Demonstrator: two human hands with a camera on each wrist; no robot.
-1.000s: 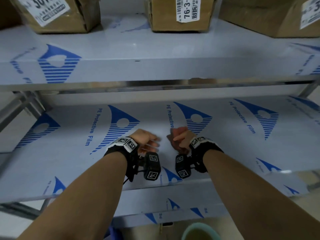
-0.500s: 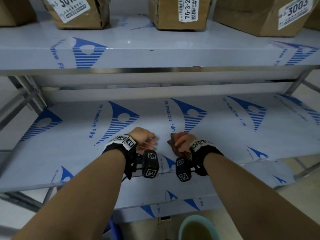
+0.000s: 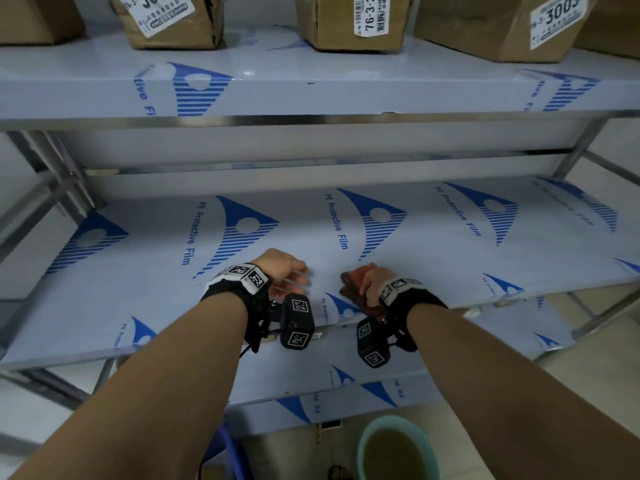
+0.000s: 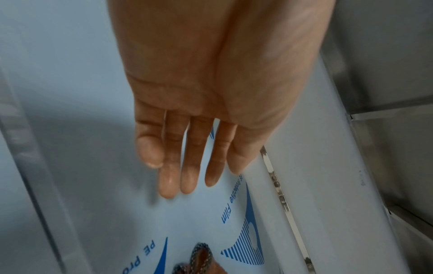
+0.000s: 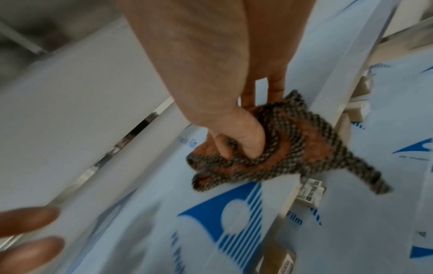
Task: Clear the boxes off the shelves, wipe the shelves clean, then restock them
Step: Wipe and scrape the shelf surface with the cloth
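My right hand (image 3: 369,282) (image 5: 236,140) grips a bunched brown-and-grey woven cloth (image 3: 351,289) (image 5: 288,148) and holds it against the middle shelf (image 3: 433,258), near its front edge. That shelf is bare and covered in white film with blue logos. My left hand (image 3: 289,277) (image 4: 187,163) hovers just left of the cloth, fingers straight and together, holding nothing. Several cardboard boxes (image 3: 349,19) with printed labels stand on the upper shelf (image 3: 311,95).
A teal bucket (image 3: 398,448) of murky water stands on the floor below my right arm. A lower shelf (image 3: 346,386) juts out under the middle one. Metal frame posts (image 3: 59,174) rise at both ends. Small boxes (image 5: 309,191) lie on the lower shelf.
Both hands have stayed close together at the middle shelf's front. My view has pulled back slightly, so the bucket and more of the lower shelf show.
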